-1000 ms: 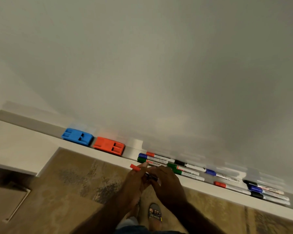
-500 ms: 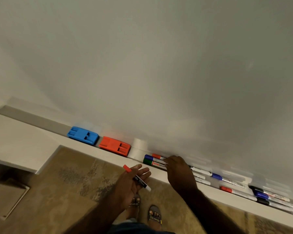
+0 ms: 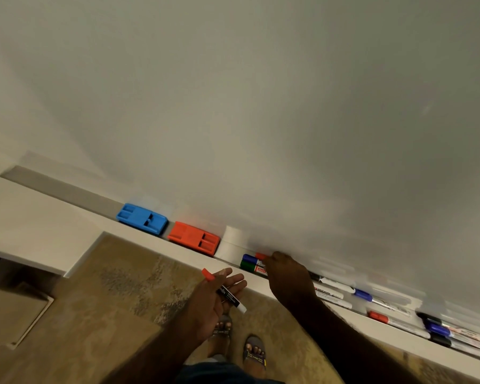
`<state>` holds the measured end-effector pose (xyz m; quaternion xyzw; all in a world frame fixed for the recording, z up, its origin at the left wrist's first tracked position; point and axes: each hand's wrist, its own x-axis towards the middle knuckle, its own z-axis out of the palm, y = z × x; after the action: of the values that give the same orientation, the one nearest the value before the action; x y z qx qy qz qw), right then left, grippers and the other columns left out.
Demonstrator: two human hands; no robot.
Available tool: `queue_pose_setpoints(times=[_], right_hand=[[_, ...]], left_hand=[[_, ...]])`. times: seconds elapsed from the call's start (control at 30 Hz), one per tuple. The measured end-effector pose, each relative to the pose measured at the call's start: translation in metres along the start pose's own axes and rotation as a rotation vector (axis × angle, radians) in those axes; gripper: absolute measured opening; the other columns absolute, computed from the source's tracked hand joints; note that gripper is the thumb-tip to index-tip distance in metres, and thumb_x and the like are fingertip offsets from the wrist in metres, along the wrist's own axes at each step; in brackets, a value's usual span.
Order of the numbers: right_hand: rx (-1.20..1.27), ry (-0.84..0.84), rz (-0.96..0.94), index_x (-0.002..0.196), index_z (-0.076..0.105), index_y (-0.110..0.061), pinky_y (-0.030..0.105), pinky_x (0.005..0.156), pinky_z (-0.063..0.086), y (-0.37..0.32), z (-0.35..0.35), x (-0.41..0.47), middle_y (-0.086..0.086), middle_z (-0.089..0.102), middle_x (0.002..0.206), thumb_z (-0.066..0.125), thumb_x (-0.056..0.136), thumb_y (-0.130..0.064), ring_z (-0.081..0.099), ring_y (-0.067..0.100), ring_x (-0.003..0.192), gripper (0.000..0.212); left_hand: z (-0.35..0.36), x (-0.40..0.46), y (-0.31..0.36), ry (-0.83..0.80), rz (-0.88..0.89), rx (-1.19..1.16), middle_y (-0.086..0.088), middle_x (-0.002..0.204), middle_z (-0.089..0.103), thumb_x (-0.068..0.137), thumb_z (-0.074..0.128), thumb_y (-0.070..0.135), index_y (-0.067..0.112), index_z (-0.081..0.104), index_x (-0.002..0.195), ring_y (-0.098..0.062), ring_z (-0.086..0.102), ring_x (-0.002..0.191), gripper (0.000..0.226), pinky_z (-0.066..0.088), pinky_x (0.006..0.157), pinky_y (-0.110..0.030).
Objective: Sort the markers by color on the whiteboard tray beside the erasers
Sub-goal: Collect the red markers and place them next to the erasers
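A blue eraser (image 3: 142, 218) and a red eraser (image 3: 194, 238) sit side by side on the whiteboard tray (image 3: 67, 191). My left hand (image 3: 215, 299) is below the tray, palm up, with a red-capped marker (image 3: 224, 292) lying across its loosely spread fingers. My right hand (image 3: 287, 275) reaches onto the tray and covers the barrels of a red marker (image 3: 261, 256), a blue marker (image 3: 250, 258) and a green marker (image 3: 248, 266); whether its fingers grip one is hidden. More markers lie to the right: a black one (image 3: 330, 281), a blue one (image 3: 363, 295), a red one (image 3: 378, 317).
A white block (image 3: 232, 242) stands on the tray just right of the red eraser. At the tray's far right lies a cluster of black and blue markers (image 3: 441, 329). Below is patterned brown floor (image 3: 117, 289) and my sandalled feet (image 3: 254, 351). A white ledge (image 3: 25, 225) juts at left.
My hands have come apart: the left kept the red-capped marker and opened palm up below the tray, while the right reached up onto the markers on the tray.
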<state>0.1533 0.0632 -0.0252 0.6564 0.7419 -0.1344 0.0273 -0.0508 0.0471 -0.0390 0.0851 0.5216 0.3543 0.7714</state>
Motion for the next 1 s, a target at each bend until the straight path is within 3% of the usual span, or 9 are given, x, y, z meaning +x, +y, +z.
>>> queue_pose_setpoints(times=[0.27,0.33,0.4,0.43,0.5,0.57,1.0], right_hand=[[-0.100,-0.062,-0.003,0.129,0.060,-0.015,0.039,0.091,0.052,-0.008,0.006,0.012,0.007,0.064,0.123,0.056,0.098,-0.024,0.062,0.027,0.110,0.032],[-0.132,-0.111,0.000,0.114,0.068,-0.014,0.039,0.081,0.056,-0.012,0.003,0.013,0.008,0.069,0.110,0.068,0.091,-0.026,0.067,0.027,0.097,0.026],[-0.153,-0.143,0.025,0.083,0.073,-0.015,0.038,0.059,0.058,-0.014,0.003,0.016,0.007,0.070,0.081,0.088,0.071,-0.026,0.069,0.026,0.070,0.022],[-0.184,-0.131,0.032,0.076,0.072,-0.016,0.036,0.055,0.056,-0.015,0.003,0.018,0.005,0.069,0.075,0.089,0.069,-0.024,0.069,0.025,0.065,0.020],[-0.206,-0.140,0.049,0.088,0.073,-0.014,0.036,0.068,0.057,-0.020,0.000,0.020,0.006,0.071,0.087,0.072,0.087,-0.020,0.070,0.027,0.079,0.006],[-0.240,-0.119,0.032,0.102,0.071,-0.011,0.036,0.078,0.055,-0.021,-0.001,0.022,0.007,0.071,0.100,0.060,0.096,-0.018,0.069,0.028,0.091,0.014],[-0.339,-0.174,-0.023,0.112,0.070,-0.006,0.036,0.084,0.053,-0.023,-0.013,0.032,0.009,0.071,0.109,0.055,0.099,-0.014,0.068,0.030,0.100,0.021]], left_hand=[[-0.004,0.002,-0.002,0.005,0.004,-0.048,-0.026,0.127,0.068,0.105,0.046,0.015,0.003,0.057,0.129,-0.039,0.069,0.116,0.029,0.044,0.111,-0.056],[-0.006,0.002,-0.003,0.013,0.005,-0.058,-0.026,0.127,0.068,0.105,0.047,0.015,0.002,0.056,0.130,-0.039,0.068,0.117,0.030,0.044,0.111,-0.056],[-0.008,0.002,-0.005,0.023,0.003,-0.074,-0.028,0.126,0.068,0.104,0.047,0.014,-0.001,0.055,0.131,-0.041,0.067,0.117,0.031,0.043,0.111,-0.056],[-0.008,0.003,-0.006,0.024,0.002,-0.078,-0.028,0.126,0.068,0.104,0.047,0.013,-0.001,0.055,0.131,-0.042,0.066,0.117,0.032,0.043,0.112,-0.056],[-0.007,0.003,-0.008,0.027,0.004,-0.075,-0.029,0.126,0.067,0.104,0.047,0.013,-0.002,0.056,0.130,-0.043,0.065,0.118,0.031,0.043,0.112,-0.056],[-0.005,0.003,-0.008,0.029,0.004,-0.070,-0.030,0.126,0.067,0.104,0.047,0.012,-0.002,0.056,0.129,-0.043,0.065,0.118,0.030,0.043,0.111,-0.056],[0.003,0.000,-0.006,0.023,-0.006,-0.056,-0.029,0.130,0.065,0.104,0.046,0.013,-0.001,0.055,0.132,-0.041,0.065,0.118,0.033,0.046,0.108,-0.053]])
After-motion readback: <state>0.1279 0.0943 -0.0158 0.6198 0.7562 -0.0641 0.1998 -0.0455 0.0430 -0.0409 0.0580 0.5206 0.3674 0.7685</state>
